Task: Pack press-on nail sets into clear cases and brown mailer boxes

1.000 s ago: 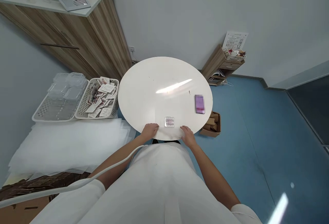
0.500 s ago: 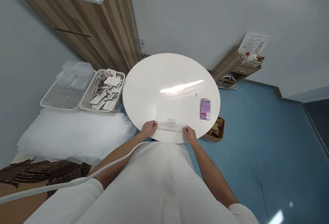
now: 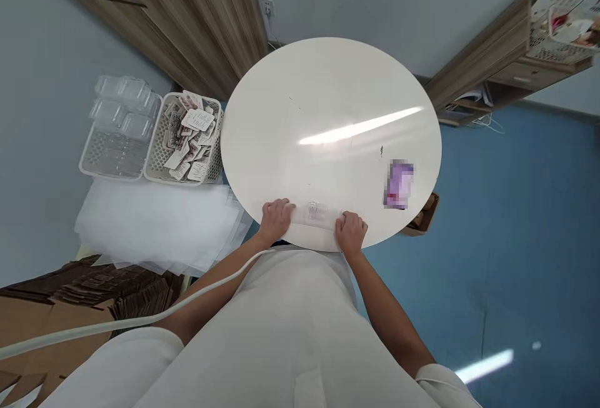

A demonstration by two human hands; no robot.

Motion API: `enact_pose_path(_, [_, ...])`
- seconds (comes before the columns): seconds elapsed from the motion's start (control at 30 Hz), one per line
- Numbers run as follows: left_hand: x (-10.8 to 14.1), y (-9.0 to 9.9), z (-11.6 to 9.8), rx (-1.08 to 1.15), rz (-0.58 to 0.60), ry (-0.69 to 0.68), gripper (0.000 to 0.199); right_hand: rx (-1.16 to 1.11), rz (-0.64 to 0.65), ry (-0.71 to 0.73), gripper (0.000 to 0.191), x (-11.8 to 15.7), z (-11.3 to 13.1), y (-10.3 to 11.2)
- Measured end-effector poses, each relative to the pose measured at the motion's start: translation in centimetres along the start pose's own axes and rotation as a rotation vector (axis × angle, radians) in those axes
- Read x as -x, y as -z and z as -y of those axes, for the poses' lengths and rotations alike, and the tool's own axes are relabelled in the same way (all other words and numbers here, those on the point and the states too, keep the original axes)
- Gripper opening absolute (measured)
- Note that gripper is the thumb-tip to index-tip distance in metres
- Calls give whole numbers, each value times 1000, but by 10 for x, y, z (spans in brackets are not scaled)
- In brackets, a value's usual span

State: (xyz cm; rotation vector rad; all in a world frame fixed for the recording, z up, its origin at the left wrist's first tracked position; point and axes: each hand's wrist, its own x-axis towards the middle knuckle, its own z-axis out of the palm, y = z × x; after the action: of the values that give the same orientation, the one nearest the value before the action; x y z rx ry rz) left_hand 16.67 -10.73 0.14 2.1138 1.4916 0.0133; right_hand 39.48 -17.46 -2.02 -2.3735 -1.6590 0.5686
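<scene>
Near the front edge of the round white table [image 3: 328,83] lies a small transparent plastic box [image 3: 317,210]. A strip of translucent plastic sheet [image 3: 300,215] lies around it and stretches out on both sides; whether it is fully wrapped over the box I cannot tell. My left hand [image 3: 276,217] has its fingers curled down on the strip's left end. At the right end, my right hand [image 3: 350,232] is closed on the sheet, knuckles up. The box sits between both hands, touched by neither.
A blurred purple item [image 3: 399,184] lies on the table's right side. To the left stand a basket of printed cards [image 3: 215,164], a basket of transparent boxes [image 3: 87,157] and a stack of translucent sheets [image 3: 154,220]. A cardboard box [image 3: 422,217] is under the table's right edge.
My view has tilted down and closer to the table. My fingers have rolled forward over the sheet's ends, and the box with its sheet appears folded or rolled slightly further from me.
</scene>
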Motion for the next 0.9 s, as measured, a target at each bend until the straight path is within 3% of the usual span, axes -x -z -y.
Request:
enact_pose_path(0.07, [-2,2,-4,71,113,-138,43,-53,29,78,29,0,0,-5])
enact_pose_path(0.17, [-6,7,-10,207,245,-285,47,-135,191,239,32,-2,2,-9])
enact_pose_path(0.27, [-11,13,-14,266,287,-310,51,-153,303,340,31,-8,6,-5])
enact_pose_path(0.37, [-14,17,-17,237,324,-303,58,-127,302,426,29,-12,10,4])
enact_pose_path(0.5, [-21,19,-21,179,319,-399,62,-101,294,580,25,-18,17,14])
enact_pose_path(0.67, [-27,14,-22,-27,241,-482,56,67,332,541,44,-22,37,19])
enact_pose_path(0.9, [-19,12,-20,-255,173,-666,44,159,315,417,40,14,55,12])
